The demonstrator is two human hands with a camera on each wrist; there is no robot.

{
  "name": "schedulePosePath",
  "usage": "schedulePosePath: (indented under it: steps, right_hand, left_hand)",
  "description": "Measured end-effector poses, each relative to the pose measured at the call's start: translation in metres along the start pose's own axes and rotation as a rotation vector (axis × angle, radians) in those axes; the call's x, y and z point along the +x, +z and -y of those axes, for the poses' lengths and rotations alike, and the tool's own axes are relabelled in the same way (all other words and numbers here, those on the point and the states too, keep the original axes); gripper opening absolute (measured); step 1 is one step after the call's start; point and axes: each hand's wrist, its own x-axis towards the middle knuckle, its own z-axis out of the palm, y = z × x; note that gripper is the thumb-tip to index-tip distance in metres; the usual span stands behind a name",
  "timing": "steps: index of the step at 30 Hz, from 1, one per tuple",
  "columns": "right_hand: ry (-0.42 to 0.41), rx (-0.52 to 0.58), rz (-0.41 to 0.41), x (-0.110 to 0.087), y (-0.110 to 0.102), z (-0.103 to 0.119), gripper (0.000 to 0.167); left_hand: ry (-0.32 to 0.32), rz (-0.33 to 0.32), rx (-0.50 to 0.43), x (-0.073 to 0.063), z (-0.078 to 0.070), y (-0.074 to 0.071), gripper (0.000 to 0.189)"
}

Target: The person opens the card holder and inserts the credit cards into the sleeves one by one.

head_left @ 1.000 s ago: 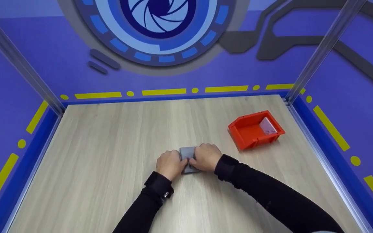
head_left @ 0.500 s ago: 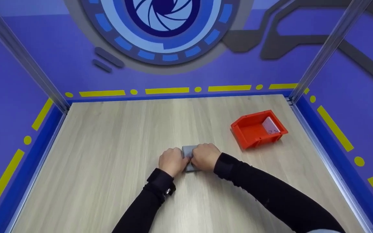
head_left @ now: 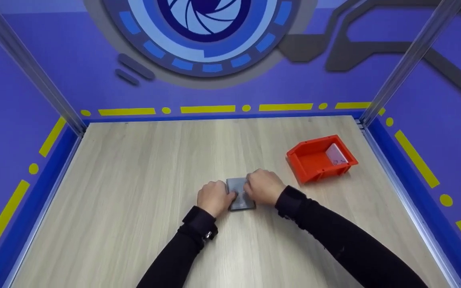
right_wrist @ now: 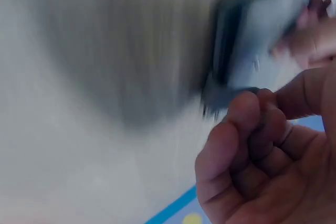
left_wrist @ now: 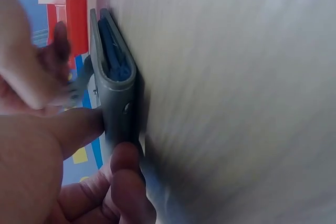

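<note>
A folded grey wallet (head_left: 241, 203) lies on the table between the two hands. My left hand (head_left: 213, 199) grips its left side, thumb on top and fingers beneath, as the left wrist view shows at the folded spine (left_wrist: 118, 111). Dark blue lining (left_wrist: 116, 59) shows between the wallet's layers. My right hand (head_left: 265, 187) is at the wallet's right side, fingers curled. In the right wrist view its thumb and fingers pinch a short grey strap (right_wrist: 223, 97) of the wallet, lifted off the cover. That view is blurred, and the strap's tip is hidden by the fingers.
An orange-red open bin (head_left: 321, 159) stands at the back right of the wooden table (head_left: 146, 180), a pale label inside it. Blue-purple panels (head_left: 198, 100) with yellow dashes wall in the back and both sides.
My right hand has moved right and slightly away from the left hand, uncovering more of the wallet. The left hand keeps its grip. The head view has shifted slightly.
</note>
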Motion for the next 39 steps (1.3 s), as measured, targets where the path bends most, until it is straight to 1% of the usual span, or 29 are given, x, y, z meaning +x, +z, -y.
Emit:
schedulePosePath:
  steps: [3,6,9,11,14,17,20,22,24,29,32,35,39]
  right_hand:
    - [0.096,0.014,-0.023,-0.005,-0.006,-0.013,0.03]
    - [0.173,0.009,0.014,-0.013,-0.004,-0.026,0.029]
    - [0.23,0.0,0.058,-0.021,0.002,-0.036,0.027]
    - [0.25,0.003,0.056,-0.023,0.005,-0.038,0.024]
    - [0.245,-0.009,0.01,-0.024,0.007,-0.04,0.015]
    - [0.2,-0.014,-0.036,-0.024,0.006,-0.038,0.01]
    - [0.136,-0.007,-0.052,-0.024,0.008,-0.035,0.012]
    - [0.1,0.009,-0.051,-0.025,0.01,-0.034,0.016]
    - [0.079,0.024,-0.052,-0.025,0.012,-0.033,0.019]
    - [0.085,0.04,-0.055,-0.025,0.012,-0.034,0.024]
    - [0.094,0.05,-0.06,-0.024,0.012,-0.036,0.028]
    - [0.095,0.072,-0.061,-0.023,0.011,-0.036,0.029]
    - [0.096,0.084,-0.059,-0.023,0.009,-0.037,0.027]
  left_hand:
    - [0.003,0.003,0.011,0.0,-0.001,0.0,0.057]
    - [-0.008,0.014,0.018,0.0,-0.003,-0.001,0.058]
    - [-0.015,0.026,0.02,0.002,-0.004,-0.001,0.059]
    - [-0.015,0.024,0.023,0.003,-0.005,-0.002,0.059]
    - [-0.008,0.003,0.043,0.005,-0.006,-0.002,0.06]
    - [0.004,-0.058,0.077,0.004,-0.008,-0.001,0.051]
    - [0.039,-0.135,0.114,-0.002,-0.013,0.001,0.037]
    - [0.069,-0.174,0.134,-0.006,-0.019,0.004,0.034]
    - [0.103,-0.197,0.153,-0.009,-0.026,0.008,0.035]
    - [0.193,-0.221,0.203,-0.009,-0.045,0.02,0.038]
    - [0.239,-0.209,0.248,-0.01,-0.053,0.026,0.044]
    - [0.252,-0.193,0.292,-0.01,-0.058,0.031,0.049]
    - [0.234,-0.19,0.324,-0.01,-0.061,0.035,0.05]
